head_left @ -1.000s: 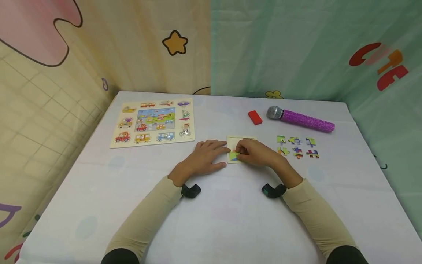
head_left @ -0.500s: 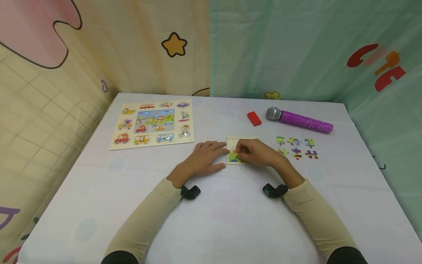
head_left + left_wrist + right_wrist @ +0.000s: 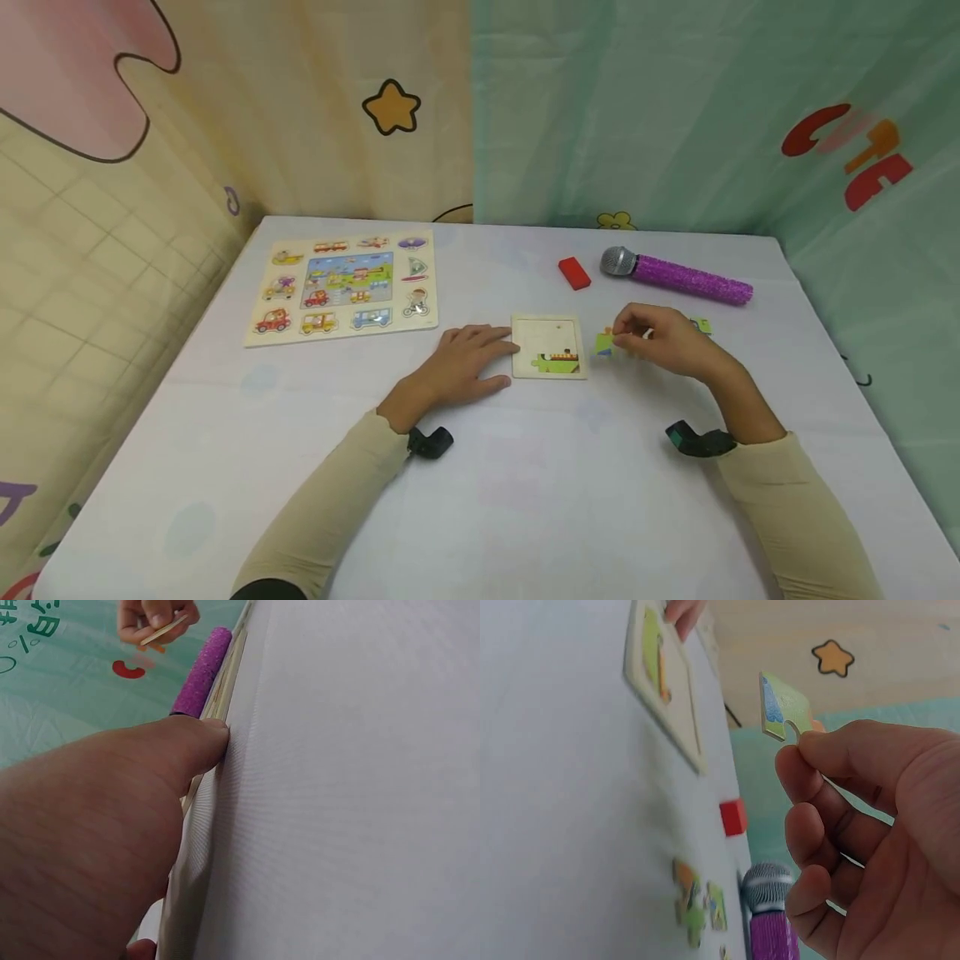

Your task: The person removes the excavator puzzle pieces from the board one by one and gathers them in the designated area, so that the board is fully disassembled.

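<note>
My right hand pinches a green jigsaw piece with a blue corner between thumb and index finger, raised over the table right of a small square puzzle tray. In the tray's lower right lie fitted pieces of a green and brown picture. With fingers spread, my left hand rests on the table, its fingertips at the tray's left edge. Beneath and beyond my right hand are loose jigsaw pieces, mostly hidden in the head view; one green piece peeks out.
A larger vehicle puzzle board lies at the back left of the white table. Behind the tray are a red block and a purple glittery microphone. Printed curtains hang along the table's back and sides.
My right hand has lifted the green piece out of the tray's lower left and carried it right, uncovering the tray. The left hand keeps its place at the tray's edge.
</note>
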Action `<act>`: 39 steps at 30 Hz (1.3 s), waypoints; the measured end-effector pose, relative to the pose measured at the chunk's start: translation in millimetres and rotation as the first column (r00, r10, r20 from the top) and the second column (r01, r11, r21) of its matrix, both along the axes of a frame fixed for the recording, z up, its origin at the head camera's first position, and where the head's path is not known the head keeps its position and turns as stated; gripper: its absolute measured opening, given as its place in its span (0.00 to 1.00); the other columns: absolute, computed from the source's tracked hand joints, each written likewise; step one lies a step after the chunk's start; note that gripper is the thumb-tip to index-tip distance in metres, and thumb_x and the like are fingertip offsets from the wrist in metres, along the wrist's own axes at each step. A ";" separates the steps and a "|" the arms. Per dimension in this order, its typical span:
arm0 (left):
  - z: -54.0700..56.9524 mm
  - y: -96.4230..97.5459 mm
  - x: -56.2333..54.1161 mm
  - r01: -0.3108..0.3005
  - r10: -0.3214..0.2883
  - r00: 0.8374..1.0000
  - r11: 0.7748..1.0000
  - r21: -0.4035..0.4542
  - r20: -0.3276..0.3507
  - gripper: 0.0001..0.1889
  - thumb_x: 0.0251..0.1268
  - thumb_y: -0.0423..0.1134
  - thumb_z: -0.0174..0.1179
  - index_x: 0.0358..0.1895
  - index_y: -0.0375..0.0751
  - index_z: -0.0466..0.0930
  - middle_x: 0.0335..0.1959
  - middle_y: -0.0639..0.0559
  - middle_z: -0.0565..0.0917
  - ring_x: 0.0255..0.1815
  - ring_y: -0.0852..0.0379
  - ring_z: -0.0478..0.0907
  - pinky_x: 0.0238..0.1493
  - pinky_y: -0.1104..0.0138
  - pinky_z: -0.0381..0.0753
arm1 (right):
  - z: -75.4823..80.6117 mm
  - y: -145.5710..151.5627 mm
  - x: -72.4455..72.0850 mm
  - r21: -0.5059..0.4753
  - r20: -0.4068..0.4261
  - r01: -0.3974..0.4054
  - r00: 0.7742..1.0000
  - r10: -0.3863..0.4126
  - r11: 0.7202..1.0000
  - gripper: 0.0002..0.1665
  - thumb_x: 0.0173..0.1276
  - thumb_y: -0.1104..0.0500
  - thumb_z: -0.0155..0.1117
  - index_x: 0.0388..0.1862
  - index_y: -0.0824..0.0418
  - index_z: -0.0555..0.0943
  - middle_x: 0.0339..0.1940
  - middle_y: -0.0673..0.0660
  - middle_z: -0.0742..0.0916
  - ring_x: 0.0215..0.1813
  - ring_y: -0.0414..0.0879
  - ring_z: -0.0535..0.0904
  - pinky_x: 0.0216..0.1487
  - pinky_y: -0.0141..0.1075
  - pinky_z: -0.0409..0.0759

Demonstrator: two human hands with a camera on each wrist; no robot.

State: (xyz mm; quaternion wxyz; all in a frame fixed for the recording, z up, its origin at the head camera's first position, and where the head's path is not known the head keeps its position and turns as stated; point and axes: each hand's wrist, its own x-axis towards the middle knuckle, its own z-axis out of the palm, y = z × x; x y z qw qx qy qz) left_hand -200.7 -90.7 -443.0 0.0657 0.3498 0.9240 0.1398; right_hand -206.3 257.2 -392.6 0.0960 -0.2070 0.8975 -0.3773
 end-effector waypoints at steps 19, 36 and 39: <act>-8.5 -3.2 3.9 -0.002 0.003 1.000 1.000 0.008 -0.020 0.29 0.74 0.59 0.55 0.74 0.59 0.69 0.79 0.56 0.61 0.77 0.50 0.56 0.69 0.47 0.56 | -29.9 39.7 29.9 0.093 0.027 0.051 0.998 -0.054 0.994 0.03 0.70 0.67 0.66 0.38 0.63 0.79 0.32 0.51 0.82 0.37 0.48 0.77 0.37 0.34 0.77; -4.2 -1.3 1.1 0.014 -0.013 1.000 1.000 0.011 -0.012 0.29 0.74 0.59 0.55 0.75 0.59 0.69 0.79 0.56 0.61 0.77 0.51 0.55 0.70 0.48 0.55 | -24.0 39.8 32.7 0.184 -0.011 0.022 1.000 -0.020 0.983 0.05 0.68 0.68 0.67 0.38 0.61 0.80 0.30 0.49 0.80 0.35 0.46 0.74 0.35 0.35 0.75; -2.8 -0.8 0.7 0.016 -0.016 1.000 1.000 0.017 -0.013 0.29 0.74 0.59 0.55 0.75 0.58 0.69 0.79 0.56 0.61 0.77 0.51 0.55 0.70 0.47 0.55 | -23.5 40.5 32.4 0.187 -0.005 0.006 1.000 -0.005 0.982 0.07 0.67 0.67 0.70 0.39 0.61 0.80 0.30 0.49 0.79 0.35 0.45 0.74 0.35 0.34 0.75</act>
